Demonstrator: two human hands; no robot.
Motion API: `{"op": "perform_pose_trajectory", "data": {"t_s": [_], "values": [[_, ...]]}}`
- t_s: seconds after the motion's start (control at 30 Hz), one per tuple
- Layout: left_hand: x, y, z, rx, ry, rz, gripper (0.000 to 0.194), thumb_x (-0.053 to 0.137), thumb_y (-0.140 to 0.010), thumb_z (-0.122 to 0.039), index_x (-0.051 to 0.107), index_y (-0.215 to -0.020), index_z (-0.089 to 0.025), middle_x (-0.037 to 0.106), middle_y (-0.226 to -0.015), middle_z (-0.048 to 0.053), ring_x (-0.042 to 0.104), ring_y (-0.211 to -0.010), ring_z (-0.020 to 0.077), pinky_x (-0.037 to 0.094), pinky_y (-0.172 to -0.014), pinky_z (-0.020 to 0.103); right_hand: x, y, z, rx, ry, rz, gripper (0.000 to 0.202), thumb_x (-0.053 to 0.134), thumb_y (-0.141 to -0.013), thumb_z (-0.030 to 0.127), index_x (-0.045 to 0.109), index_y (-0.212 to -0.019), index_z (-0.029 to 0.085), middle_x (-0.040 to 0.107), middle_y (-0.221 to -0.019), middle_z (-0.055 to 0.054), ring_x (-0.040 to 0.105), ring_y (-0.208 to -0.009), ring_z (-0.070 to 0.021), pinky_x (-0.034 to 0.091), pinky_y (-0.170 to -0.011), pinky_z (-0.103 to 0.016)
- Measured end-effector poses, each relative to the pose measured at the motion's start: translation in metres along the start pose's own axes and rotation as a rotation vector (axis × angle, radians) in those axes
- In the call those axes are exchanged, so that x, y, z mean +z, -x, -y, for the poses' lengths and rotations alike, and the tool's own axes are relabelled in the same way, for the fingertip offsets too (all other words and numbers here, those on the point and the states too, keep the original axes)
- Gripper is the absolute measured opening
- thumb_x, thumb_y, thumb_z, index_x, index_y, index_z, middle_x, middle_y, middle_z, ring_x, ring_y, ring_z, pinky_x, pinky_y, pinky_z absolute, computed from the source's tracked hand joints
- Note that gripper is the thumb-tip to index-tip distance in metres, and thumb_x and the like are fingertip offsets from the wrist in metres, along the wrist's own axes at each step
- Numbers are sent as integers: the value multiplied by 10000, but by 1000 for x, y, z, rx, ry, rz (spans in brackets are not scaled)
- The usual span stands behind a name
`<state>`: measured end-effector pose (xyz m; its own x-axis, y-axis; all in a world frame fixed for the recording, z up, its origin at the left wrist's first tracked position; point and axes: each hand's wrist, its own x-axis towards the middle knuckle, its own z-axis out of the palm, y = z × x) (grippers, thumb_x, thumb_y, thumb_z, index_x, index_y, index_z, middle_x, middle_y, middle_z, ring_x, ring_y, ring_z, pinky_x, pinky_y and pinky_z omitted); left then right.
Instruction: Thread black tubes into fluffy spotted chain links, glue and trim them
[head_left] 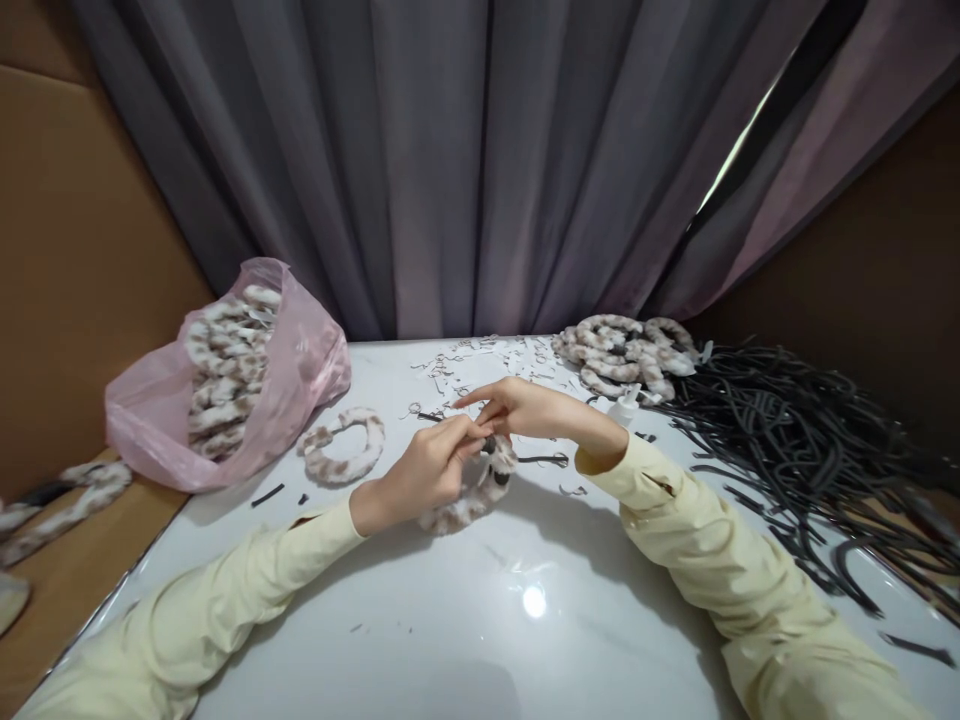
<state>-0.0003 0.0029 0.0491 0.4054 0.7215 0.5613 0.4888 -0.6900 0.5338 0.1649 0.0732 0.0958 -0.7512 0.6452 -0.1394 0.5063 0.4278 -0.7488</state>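
My left hand point(427, 465) is closed on a fluffy white-and-brown ring point(461, 512) above the middle of the white table. Black bits show at the ring's upper right, by my fingertips. My right hand point(529, 408) meets the left one from the other side, its index finger stretched out and its thumb and other fingers pinched together at the black end. What sits in that pinch is hidden by the fingers. Another fluffy ring point(345, 445) lies on the table to the left.
A pink plastic bag point(315, 340) full of fluffy rings stands at left. A pile of fluffy rings point(615, 350) lies at back right, beside a white bottle point(624, 405) and a heap of black tubes point(787, 430). Scraps point(480, 360) litter the table point(450, 630).
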Motion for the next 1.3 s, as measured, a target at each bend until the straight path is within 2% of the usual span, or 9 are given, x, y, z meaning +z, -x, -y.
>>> {"op": "perform_pose_trajectory", "data": {"t_s": [0.23, 0.37, 0.43, 0.53, 0.63, 0.77, 0.9, 1.1, 1.3], "values": [[0, -8, 10, -412, 242, -140, 122, 425, -877, -280, 502, -859, -188, 611, -757, 12, 579, -733, 147, 426, -673, 247, 10, 19, 26, -124, 387, -690, 359, 427, -682, 9, 710, -875, 118, 698, -773, -59, 601, -686, -142, 426, -668, -229], [-2, -15, 18, -611, 400, -252, 155, 489, -826, -311, 532, -823, -162, 574, -710, 6, 536, -668, 141, 404, -635, 248, 19, 26, 37, -7, 233, -375, 327, 416, -743, 79, 719, -858, 117, 644, -547, -15, 486, -445, -85, 387, -489, -190], [-4, -18, 20, -661, 499, -311, 149, 521, -792, -293, 541, -785, -146, 561, -707, 6, 517, -670, 131, 394, -660, 245, 24, 21, 35, 67, 104, -199, 358, 395, -790, 106, 676, -1013, 99, 644, -554, -18, 487, -416, -84, 389, -435, -176], [-8, -20, 22, -745, 652, -359, 151, 556, -744, -286, 547, -762, -136, 540, -705, 0, 484, -642, 117, 372, -629, 235, 32, 8, 28, 200, -146, -111, 450, 368, -875, 159, 449, -1314, 105, 657, -638, -28, 520, -398, -88, 438, -414, -182], [-11, -21, 22, -770, 718, -351, 171, 573, -724, -302, 539, -750, -136, 517, -688, -11, 464, -616, 108, 358, -597, 229, 43, -4, 24, 239, -414, -128, 487, 365, -912, 194, 294, -1394, 167, 658, -777, -48, 559, -430, -102, 460, -389, -202], [-14, -21, 20, -646, 652, -335, 200, 554, -764, -337, 526, -800, -142, 530, -709, -10, 487, -640, 110, 379, -611, 229, 53, -11, 19, 127, -686, -246, 289, 434, -876, 159, 482, -1158, 121, 579, -1056, -119, 608, -629, -118, 490, -417, -200], [-17, -22, 15, -549, 529, -298, 216, 554, -784, -353, 515, -856, -153, 553, -700, -11, 508, -638, 121, 391, -605, 241, 53, -11, 17, 121, -742, -258, 111, 491, -842, 153, 519, -944, 118, 572, -870, -68, 551, -538, -85, 440, -381, -174], [-21, -22, 13, -526, 556, -278, 219, 565, -784, -361, 528, -836, -152, 567, -704, -7, 518, -668, 123, 406, -652, 248, 54, -9, 26, 88, -802, -307, 91, 473, -843, 163, 510, -924, 142, 479, -569, 34, 473, -436, -77, 377, -357, -160], [-23, -22, 14, -529, 627, -298, 221, 589, -760, -339, 519, -853, -150, 558, -666, -25, 517, -653, 106, 393, -637, 227, 60, -14, 21, 45, -568, -495, 172, 463, -846, 305, 491, -747, 167, 409, -441, 63, 405, -351, -83, 358, -354, -189]]}}
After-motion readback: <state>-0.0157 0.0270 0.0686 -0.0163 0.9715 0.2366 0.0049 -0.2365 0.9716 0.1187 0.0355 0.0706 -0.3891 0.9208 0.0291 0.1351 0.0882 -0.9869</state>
